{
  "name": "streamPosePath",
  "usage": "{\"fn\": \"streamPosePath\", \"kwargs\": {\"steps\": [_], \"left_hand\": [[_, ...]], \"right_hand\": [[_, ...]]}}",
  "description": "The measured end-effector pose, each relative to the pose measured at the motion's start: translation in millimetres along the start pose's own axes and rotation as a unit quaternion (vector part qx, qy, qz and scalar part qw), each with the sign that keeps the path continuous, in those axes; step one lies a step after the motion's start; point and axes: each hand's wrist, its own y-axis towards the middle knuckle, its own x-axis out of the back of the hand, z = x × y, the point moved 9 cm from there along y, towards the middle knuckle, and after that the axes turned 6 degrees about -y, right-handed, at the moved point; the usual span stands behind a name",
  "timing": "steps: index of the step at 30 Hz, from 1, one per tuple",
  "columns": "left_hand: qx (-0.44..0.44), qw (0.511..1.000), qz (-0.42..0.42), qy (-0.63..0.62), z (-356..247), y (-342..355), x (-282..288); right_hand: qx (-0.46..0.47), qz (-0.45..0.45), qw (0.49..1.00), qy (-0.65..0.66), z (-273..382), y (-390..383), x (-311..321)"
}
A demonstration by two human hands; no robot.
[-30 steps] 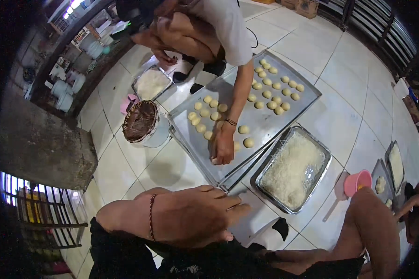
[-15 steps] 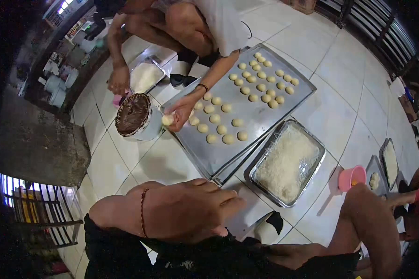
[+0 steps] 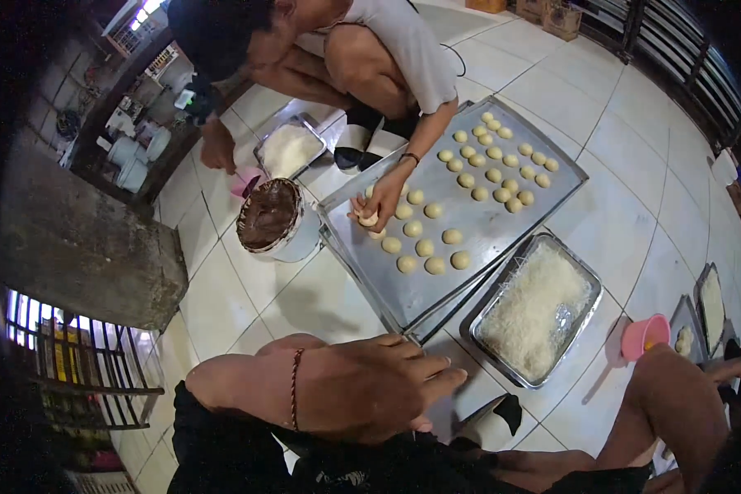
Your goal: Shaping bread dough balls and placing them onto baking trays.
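Observation:
My left hand (image 3: 379, 387) lies palm down over my bent knee, a braided bracelet at the wrist. Its fingers are stretched out to the right, holding nothing. No right hand of mine shows. Just beyond my fingers is a large metal tray (image 3: 502, 239) with rows of pale dough balls (image 3: 435, 265). A co-worker squats across from me; one of their hands (image 3: 387, 193) holds a dough ball (image 3: 369, 220) low over the tray's left end. Their other hand (image 3: 218, 146) is beside a pink cup (image 3: 243, 179), near a white bucket (image 3: 298, 239) of brown paste (image 3: 267, 216).
A metal pan (image 3: 475, 329) of white shreds (image 3: 535, 305) stands right of my hand. A smaller pan (image 3: 321, 142) lies near the co-worker's feet. At the right are a pink bucket (image 3: 636, 339), more trays (image 3: 685, 317) and a bent leg (image 3: 675, 395). A grey block (image 3: 115, 255) stands left.
The whole view has shifted a little. The co-worker's hand with the dough ball has moved from beside the bucket to over the tray, and they lean further into view. My left hand stays on my knee.

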Motion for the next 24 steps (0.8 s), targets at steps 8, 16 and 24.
{"fn": "streamPosePath", "kwargs": {"steps": [8, 16, 24], "left_hand": [[-0.051, 0.995, -0.079, -0.044, -5.8, -0.4, 18.3], [0.011, 1.0, 0.02, -0.019, 0.2, 0.5, 5.4], [-0.012, 0.999, 0.018, -0.026, 6.6, -1.4, 6.2]], "right_hand": [[0.004, -0.031, 0.991, 0.128, -8.7, -7.8, 12.4], [0.029, -0.085, 0.957, 0.277, -22.1, 8.8, -7.5], [0.036, -0.136, 0.909, 0.392, -68.8, 23.3, -110.6]]}}
